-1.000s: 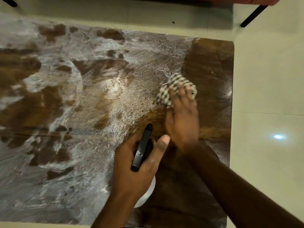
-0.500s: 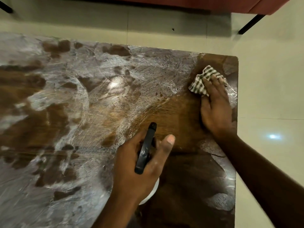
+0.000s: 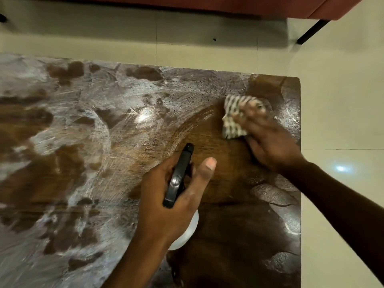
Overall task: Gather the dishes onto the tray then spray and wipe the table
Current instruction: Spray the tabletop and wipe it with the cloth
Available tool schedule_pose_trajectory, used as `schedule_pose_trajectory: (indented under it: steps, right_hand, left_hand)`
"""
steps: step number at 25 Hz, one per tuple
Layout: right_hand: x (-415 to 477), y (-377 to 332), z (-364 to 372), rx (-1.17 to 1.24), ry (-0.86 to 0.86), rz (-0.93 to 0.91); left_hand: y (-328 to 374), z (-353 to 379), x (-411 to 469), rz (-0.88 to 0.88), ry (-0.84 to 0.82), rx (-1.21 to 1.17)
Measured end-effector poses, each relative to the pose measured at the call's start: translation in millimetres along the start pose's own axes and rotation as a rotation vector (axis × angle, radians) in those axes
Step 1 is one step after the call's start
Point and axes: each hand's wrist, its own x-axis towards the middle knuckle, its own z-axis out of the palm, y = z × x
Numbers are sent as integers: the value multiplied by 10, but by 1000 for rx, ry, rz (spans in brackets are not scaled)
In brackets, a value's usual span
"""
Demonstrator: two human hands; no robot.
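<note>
Desk (image 3: pixel 62 142) filmy at left; right hand (image 3: pixel 268 142), flat on cloth (image 3: pixel 234 119), swung back from far corner, so clean patch is wider. Left hand (image 3: pixel 166 204) grips spray bottle (image 3: pixel 179 175); lots left to wipe.

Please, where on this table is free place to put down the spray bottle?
Free: the foamy left half of the table, left of the left hand; also the dark wiped patch between the two forearms. Crowded: the far right corner, where the right hand presses the cloth.
</note>
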Motion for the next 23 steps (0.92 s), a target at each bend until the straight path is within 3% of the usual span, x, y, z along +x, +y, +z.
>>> schedule_pose_trajectory:
  steps: [3,5,7,11,12,13,14,17,19,21,23]
  right_hand:
    - [419,31,-114,199,295,546]
    - [691,-228,-21,210,321,630]
    - [767,-610,146,143,229,424]
    - [450,-869,357,-17,-239,-456]
    - [421,-699,287,-55,-285,-580]
    - [411,-518,212,-97,-272,-571]
    - [411,-338,141,-108,-204,-441]
    - [565,7,-84,86,148,250]
    - [817,-182,-75,175,276,566]
    - [989,-567,47,162,231,526]
    - [941,-940,226,70,46,118]
  left_hand:
    - [3,11,-11,44,16,38]
    - [-9,1,3,64,28,39]
    - [-18,-23,27,57,8,-20]
    - [-16,-80,63,68,-7,-69]
    - [-23,-95,64,78,-4,-64]
    - [-31,-108,54,81,0,-57]
    - [-40,-120,40,73,4,-45]
    - [-87,-162,-11,31,30,14]
    - [-115,-196,-27,13,50,19]
    - [-133,-241,-37,-3,42,-32]
    - [-147,-295,-48,10,36,-30]
